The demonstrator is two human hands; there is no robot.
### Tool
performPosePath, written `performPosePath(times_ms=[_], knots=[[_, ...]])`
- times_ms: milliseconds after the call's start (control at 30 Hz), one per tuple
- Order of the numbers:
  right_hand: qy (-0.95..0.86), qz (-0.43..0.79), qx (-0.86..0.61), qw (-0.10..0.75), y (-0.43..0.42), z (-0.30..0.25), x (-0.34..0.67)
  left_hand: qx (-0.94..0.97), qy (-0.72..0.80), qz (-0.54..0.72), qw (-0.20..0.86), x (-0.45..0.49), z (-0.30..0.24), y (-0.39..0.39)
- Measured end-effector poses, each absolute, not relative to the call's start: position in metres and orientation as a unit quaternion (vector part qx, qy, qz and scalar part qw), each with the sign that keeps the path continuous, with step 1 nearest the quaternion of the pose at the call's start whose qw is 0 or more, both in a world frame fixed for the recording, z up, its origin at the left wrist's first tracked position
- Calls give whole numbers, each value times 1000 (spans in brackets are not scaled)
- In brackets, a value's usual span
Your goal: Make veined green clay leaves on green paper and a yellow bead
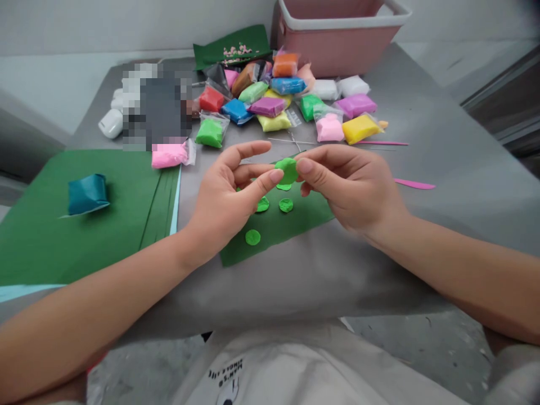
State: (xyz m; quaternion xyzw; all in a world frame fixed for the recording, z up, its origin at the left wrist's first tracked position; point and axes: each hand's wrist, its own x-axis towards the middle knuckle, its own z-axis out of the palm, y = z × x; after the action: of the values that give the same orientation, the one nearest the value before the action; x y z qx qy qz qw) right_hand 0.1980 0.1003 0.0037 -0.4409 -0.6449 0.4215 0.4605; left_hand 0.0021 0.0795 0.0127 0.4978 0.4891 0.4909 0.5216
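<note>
Both my hands hold a flat round disc of light green clay above the table's middle. My left hand pinches its left edge between thumb and fingers; my right hand pinches its right edge. Under them lies a small dark green felt sheet with three small green clay discs: one at the front, two others behind it.
Several bags of coloured clay lie at the back before a pink bin. Large green sheets cover the left, bearing a teal clay bag. A pink clay bag, thin needles and pink sticks lie nearby.
</note>
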Motion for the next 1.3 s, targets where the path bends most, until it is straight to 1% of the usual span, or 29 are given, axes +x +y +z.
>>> performPosePath(times_ms=[200,433,567,667,833,1000,1167,1300], knots=[[-699,327,-451,449,109,9,205,512,513,456,517,4,14,80],[-771,271,-452,357,96,29,231,529,498,458,512,4,15,78],[-789,270,-463,300,91,25,248,540,495,446,514,5,16,77],[-783,291,-476,276,93,17,254,542,496,435,520,6,16,77],[-787,312,-465,257,96,9,257,550,486,435,522,5,14,76],[-810,301,-436,252,98,7,260,561,487,429,514,4,12,74],[-822,249,-465,216,98,5,263,569,493,415,510,5,14,74],[-846,159,-469,195,95,4,264,573,495,408,511,5,14,74]])
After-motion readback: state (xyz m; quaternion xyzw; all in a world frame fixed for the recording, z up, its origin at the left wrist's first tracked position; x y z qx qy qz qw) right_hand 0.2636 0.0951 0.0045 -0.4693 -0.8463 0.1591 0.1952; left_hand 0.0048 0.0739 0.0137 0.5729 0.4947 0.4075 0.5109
